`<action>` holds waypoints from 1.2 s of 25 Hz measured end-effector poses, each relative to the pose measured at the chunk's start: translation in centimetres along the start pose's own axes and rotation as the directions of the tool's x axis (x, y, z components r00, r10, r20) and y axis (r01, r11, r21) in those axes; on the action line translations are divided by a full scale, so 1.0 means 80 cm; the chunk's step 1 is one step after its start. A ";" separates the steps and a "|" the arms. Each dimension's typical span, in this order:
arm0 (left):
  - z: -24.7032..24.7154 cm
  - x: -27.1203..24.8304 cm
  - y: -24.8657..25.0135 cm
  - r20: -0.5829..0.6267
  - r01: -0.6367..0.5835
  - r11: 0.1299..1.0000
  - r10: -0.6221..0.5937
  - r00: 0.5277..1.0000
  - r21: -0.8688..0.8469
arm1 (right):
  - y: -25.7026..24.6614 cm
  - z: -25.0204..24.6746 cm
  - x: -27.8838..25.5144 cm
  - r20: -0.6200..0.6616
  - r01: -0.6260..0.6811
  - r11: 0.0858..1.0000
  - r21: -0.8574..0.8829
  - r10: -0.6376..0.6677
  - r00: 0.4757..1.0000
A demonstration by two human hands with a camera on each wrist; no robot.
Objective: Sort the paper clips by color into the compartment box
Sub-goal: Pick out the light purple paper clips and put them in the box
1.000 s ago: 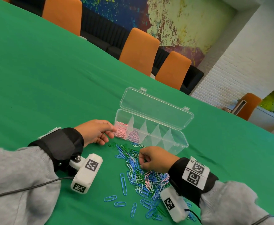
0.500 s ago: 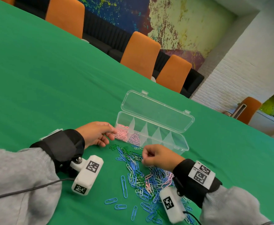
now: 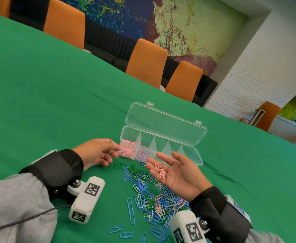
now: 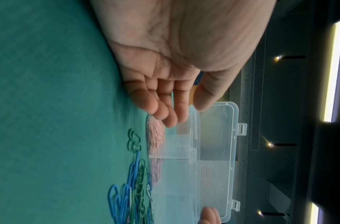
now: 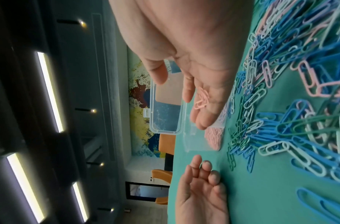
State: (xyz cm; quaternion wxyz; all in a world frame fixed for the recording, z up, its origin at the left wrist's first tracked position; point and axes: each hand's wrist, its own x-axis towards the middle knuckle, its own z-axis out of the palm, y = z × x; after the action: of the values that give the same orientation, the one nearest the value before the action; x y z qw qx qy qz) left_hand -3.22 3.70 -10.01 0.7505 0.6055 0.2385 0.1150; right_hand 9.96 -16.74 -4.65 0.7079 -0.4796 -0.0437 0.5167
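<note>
The clear compartment box (image 3: 191, 154) lies open, its lid (image 3: 164, 123) folded back. Pink clips (image 3: 127, 149) fill its leftmost compartment and lilac clips (image 3: 142, 154) the one beside it. My right hand (image 3: 163, 163) is turned palm up in front of the box, fingers straight, with a few pink clips (image 3: 160, 171) lying loose on it; the right wrist view shows these pink clips (image 5: 202, 98) too. My left hand (image 3: 107, 151) rests on the table, its fingertips (image 4: 171, 119) against the box's left end. The mixed pile (image 3: 152, 195) lies under my right wrist.
Loose blue clips (image 3: 130, 213) are scattered nearer to me than the pile. Two dark green clips (image 3: 118, 166) lie by my left hand. Orange chairs (image 3: 145, 62) line the far edge of the green table (image 3: 47, 93).
My right hand left the pile, rose toward the box, turned palm up and opened, showing pink clips. My left hand stayed at the box's left end.
</note>
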 end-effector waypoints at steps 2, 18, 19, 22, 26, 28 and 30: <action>0.000 -0.001 0.001 0.009 0.002 1.000 -0.001 1.000 -0.019 | 0.000 -0.002 -0.004 0.027 -0.021 0.999 0.034 0.020 0.999; -0.001 -0.001 0.002 -0.018 0.005 0.996 -0.007 1.000 -0.093 | -0.057 0.084 0.061 0.022 0.104 0.992 0.077 -0.106 0.994; -0.002 -0.001 0.002 -0.018 0.003 0.995 -0.005 1.000 -0.096 | -0.055 0.087 0.067 0.034 0.107 0.992 0.072 -0.110 0.993; -0.004 0.001 0.001 -0.018 -0.002 0.994 0.000 1.000 -0.107 | -0.055 0.081 0.066 0.065 0.160 0.982 0.101 -0.167 0.984; -0.006 0.003 -0.002 -0.023 -0.003 0.995 0.001 1.000 -0.102 | -0.071 0.026 0.026 0.239 0.241 0.970 -0.021 -0.229 0.944; -0.005 0.001 -0.001 -0.031 -0.003 0.996 0.001 1.000 -0.092 | -0.084 -0.023 0.004 0.227 0.283 0.959 -0.010 -0.274 0.935; -0.003 -0.002 0.003 -0.035 -0.012 0.997 0.009 0.999 -0.078 | -0.103 -0.083 -0.020 0.203 0.308 0.951 0.020 -0.305 0.930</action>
State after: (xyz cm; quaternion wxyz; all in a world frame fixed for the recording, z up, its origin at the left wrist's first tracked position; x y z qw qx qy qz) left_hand -3.49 3.90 -9.81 0.7686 0.5749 0.2437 0.1388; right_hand 18.65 -22.23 -1.55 0.7685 -0.4157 -0.1935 0.4462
